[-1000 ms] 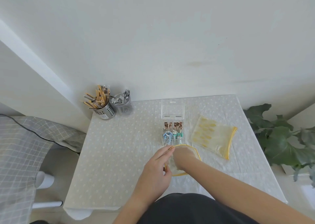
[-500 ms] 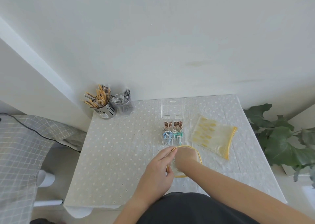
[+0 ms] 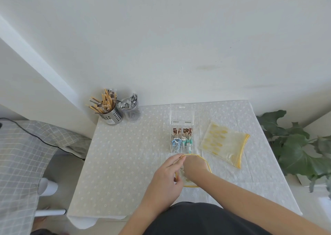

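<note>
A cloth-covered surface (image 3: 125,163) is pictured from above, with a yellow-trimmed clear pouch (image 3: 206,163) held near its front edge, just in front of an open clear compartment box (image 3: 181,140) of coloured clips. The pouch's rim is pinched by the left hand (image 3: 166,177). The right hand (image 3: 194,166) is sunk inside, its fingers hidden, so its grip cannot be told.

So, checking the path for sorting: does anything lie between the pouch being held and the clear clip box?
Nothing visible does. The yellow-edged pouch sits right before the open clear box, only tablecloth between them; the second pouch lies off to the right.
</note>
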Demonstrator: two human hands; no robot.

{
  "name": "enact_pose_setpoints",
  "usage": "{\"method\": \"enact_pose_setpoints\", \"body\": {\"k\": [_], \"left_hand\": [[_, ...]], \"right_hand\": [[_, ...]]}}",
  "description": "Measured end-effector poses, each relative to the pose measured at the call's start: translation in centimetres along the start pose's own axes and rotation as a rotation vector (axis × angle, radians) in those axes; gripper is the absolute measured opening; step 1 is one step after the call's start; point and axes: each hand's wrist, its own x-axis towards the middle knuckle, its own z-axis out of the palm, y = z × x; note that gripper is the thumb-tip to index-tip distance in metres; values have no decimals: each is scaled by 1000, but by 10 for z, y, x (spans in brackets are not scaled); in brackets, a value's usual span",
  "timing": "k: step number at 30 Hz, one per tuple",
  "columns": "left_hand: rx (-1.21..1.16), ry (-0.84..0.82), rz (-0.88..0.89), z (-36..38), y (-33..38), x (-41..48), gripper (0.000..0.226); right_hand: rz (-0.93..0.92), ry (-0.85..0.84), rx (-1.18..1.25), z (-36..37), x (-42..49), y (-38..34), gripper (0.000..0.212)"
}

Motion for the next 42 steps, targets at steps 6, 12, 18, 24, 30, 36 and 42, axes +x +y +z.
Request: {"method": "enact_pose_setpoints", "body": {"k": [6,12,18,24,30,36,42], "left_hand": [[2,0,-7,-1,2,-2,62],[9,-17,-16,-2,1,-3,62],[3,5,-99,-2,-5,0,61],[23,42,-160,-5,-11,2,67],[11,99,-233,-12,-11,2,67],[-14,161,-284,-19,-11,6,67],[2,165,-295,-19,-8,8,66]], "right_hand": [[-15,-35,38,4,1,-5,20],[-35,-20,1,5,-2,-3,24],[-54,-61,33,-4,-4,-11,23],[-60,20,140,-28,-12,-21,16],[-33,152,523,-59,-35,1,24],[-42,147,1316,-65,-55,32,7],[-22,178,1598,-66,-63,40,10]]}}
